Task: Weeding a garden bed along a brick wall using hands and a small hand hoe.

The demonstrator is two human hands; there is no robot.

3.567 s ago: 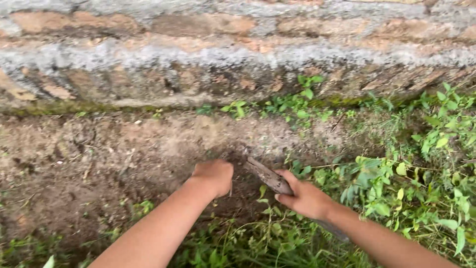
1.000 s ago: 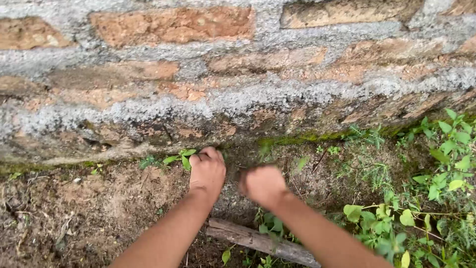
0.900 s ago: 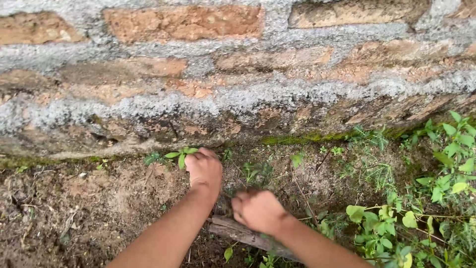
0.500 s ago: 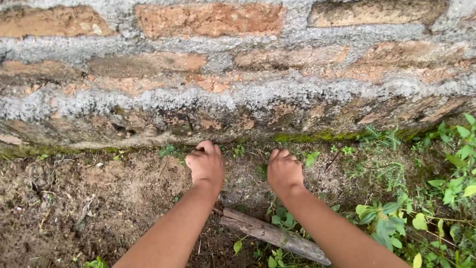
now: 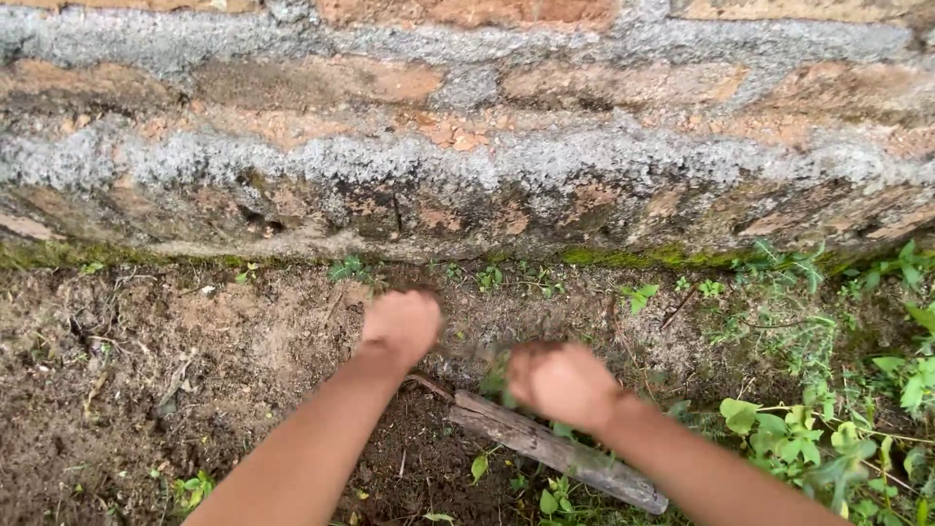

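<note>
My left hand [image 5: 401, 325] is curled into a fist over bare brown soil [image 5: 146, 370], a short way in front of the foot of a brick wall [image 5: 467, 146]. My right hand [image 5: 560, 383] is blurred and also fisted, just to the right of it, with bits of green showing at its left edge; whether it grips a plant I cannot tell. A weathered wooden stick [image 5: 555, 451] lies on the ground right below my right hand, apart from both hands. Small green weeds [image 5: 487, 278] sprout along the wall's base beyond the hands.
Dense leafy weeds [image 5: 828, 429] cover the ground at the right. Moss [image 5: 643, 258] lines the bottom of the wall. Scraped dark soil lies between my forearms and to the left.
Both hands have pulled back from the wall's base toward me. The right hand has swung down close to the stick. The view has tilted down slightly.
</note>
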